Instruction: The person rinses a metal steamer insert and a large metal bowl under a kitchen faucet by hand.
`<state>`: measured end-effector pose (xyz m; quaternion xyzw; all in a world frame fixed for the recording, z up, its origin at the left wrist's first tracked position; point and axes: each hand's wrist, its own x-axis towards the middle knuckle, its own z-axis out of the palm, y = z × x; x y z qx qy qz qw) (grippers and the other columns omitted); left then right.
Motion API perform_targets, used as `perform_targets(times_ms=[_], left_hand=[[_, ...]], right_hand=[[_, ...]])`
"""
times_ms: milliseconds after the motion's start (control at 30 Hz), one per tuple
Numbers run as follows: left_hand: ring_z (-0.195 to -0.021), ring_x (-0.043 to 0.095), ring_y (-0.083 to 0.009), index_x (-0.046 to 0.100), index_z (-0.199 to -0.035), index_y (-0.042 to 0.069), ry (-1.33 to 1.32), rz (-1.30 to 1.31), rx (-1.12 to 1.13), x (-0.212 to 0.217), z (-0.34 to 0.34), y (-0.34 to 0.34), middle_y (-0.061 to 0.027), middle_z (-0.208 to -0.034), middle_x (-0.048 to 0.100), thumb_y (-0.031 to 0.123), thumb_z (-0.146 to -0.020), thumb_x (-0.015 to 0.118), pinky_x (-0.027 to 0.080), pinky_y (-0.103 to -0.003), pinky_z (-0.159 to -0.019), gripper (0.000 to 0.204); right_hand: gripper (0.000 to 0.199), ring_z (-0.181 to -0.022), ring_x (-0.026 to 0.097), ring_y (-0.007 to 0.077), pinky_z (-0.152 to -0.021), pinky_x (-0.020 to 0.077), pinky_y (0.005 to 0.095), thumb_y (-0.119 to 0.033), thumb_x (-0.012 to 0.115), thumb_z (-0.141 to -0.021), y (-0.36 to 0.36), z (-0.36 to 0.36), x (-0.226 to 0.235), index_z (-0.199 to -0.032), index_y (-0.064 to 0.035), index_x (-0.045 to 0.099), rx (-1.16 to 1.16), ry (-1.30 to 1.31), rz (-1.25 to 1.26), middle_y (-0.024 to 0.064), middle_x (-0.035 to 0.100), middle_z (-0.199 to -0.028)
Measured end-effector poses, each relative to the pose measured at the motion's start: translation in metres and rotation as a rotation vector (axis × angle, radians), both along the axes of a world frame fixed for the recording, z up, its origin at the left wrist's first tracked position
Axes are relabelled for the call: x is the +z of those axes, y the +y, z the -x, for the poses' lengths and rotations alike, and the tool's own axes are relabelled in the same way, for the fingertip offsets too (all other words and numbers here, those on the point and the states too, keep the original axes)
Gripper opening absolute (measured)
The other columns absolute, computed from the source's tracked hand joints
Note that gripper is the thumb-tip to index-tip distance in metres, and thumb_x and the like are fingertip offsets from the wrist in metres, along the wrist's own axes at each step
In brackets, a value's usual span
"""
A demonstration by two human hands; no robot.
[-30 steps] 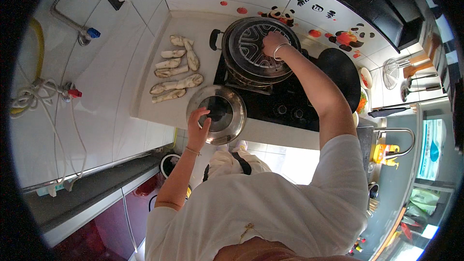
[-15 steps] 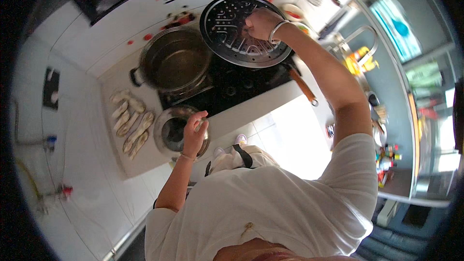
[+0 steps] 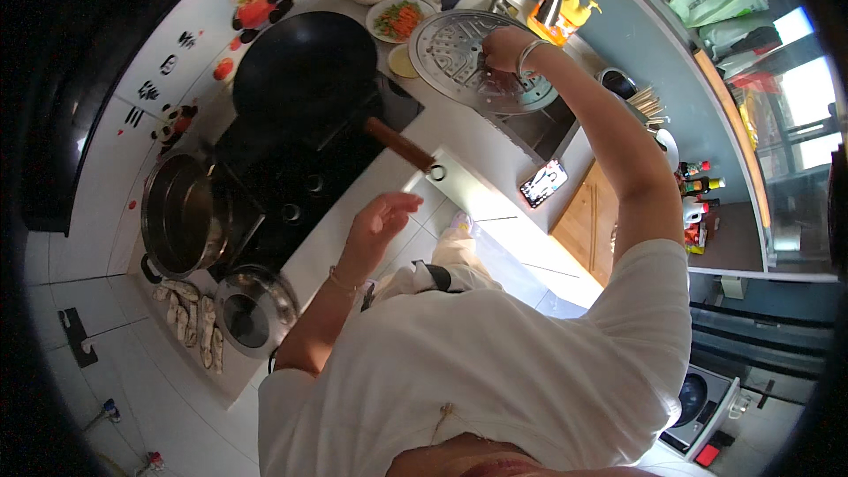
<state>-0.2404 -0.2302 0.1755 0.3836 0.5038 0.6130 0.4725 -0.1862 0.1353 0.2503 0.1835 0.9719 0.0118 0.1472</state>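
Kitchen counter ran along tiled wall, hob set into it. Nearest, left hand (image 3: 378, 223) hovered open and empty above the counter edge, fingers loosely spread, likely for balance. Beside it lay a glass lid (image 3: 254, 311) and peeled roots (image 3: 196, 329); a steel pot (image 3: 181, 214) sat uncovered on the hob. Farther, a black wok (image 3: 305, 66), handle toward the person. Farthest, right hand (image 3: 502, 46) gripped the perforated steamer tray (image 3: 473, 62), tilted over the sink (image 3: 537, 128), probably so drips fell there.
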Motion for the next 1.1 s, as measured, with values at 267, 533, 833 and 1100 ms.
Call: perform_targets(times_ms=[267,533,833,1100], left_hand=[[-0.116,0.041,-0.0220,0.040,-0.125,0.004,-0.500,0.297,0.332,-0.037,-0.050,0.211,-0.0102,-0.121,0.046,0.036,-0.088,0.050,0.031,-0.036,-0.098,0.050],[-0.092,0.051,-0.0177,0.048,-0.106,0.008,-0.472,0.458,0.452,-0.091,-0.055,0.340,-0.0037,-0.104,0.052,0.031,-0.086,0.054,0.043,-0.035,-0.084,0.031],[-0.076,0.051,-0.0147,0.047,-0.097,0.010,-0.442,0.493,0.382,-0.135,-0.047,0.378,-0.0006,-0.087,0.052,0.018,-0.089,0.049,0.046,-0.033,-0.073,0.012],[-0.069,0.050,-0.0128,0.046,-0.090,0.011,-0.449,0.556,0.419,-0.160,-0.025,0.383,0.0008,-0.078,0.051,0.018,-0.089,0.047,0.044,-0.031,-0.066,0.007]], right_hand=[[0.025,-0.082,0.058,0.0339,-0.073,0.0455,0.0400,-0.020,0.050,-0.071,0.128,-0.061,-0.129,-0.087,-0.0050,0.063,-0.145,0.023,0.310,0.0186,0.061,-0.084],[0.027,-0.083,0.058,0.0321,-0.079,0.0455,0.0399,-0.021,0.049,-0.072,0.173,-0.082,-0.228,-0.088,-0.0069,0.065,-0.208,0.093,0.340,0.0189,0.061,-0.084],[0.025,-0.082,0.058,0.0247,-0.072,0.0472,0.0351,-0.021,0.054,-0.079,0.205,-0.108,-0.224,-0.094,-0.0025,0.061,-0.560,0.757,0.621,0.0157,0.060,-0.087],[0.038,-0.089,0.055,0.0162,-0.079,0.0416,0.0284,-0.029,0.057,-0.082,0.311,-0.037,-0.225,-0.110,-0.0054,0.052,-0.695,1.305,1.123,0.0071,0.061,-0.095]])
